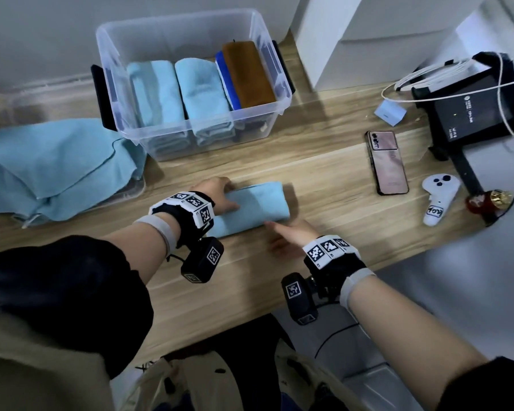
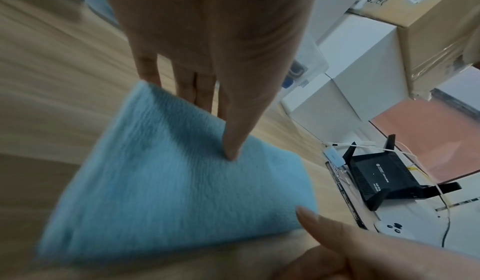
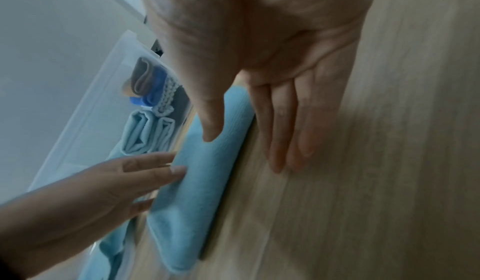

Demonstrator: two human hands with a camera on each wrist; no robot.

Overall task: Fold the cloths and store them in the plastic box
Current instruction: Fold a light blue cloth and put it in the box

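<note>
On the wooden table [image 1: 324, 179], a folded light-blue cloth [image 1: 251, 207] is flanked by 2 flat, straight-fingered hands, the left hand [image 1: 220, 194] pressing it thumb-down, the right hand [image 1: 291, 232] grasping nothing, its fingertips [image 3: 278, 161] blurred except from the wrist.

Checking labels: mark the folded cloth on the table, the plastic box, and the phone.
folded cloth [image 1: 255, 207], head view, middle of its top face.
plastic box [image 1: 267, 40], head view, right rim.
phone [image 1: 387, 164], head view, centre of its back.

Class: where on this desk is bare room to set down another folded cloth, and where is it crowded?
Bare wood lies between the folded cloth and the phone, and along the near edge. Crowded: the right end by the router, and the left by the cloth pile.
</note>
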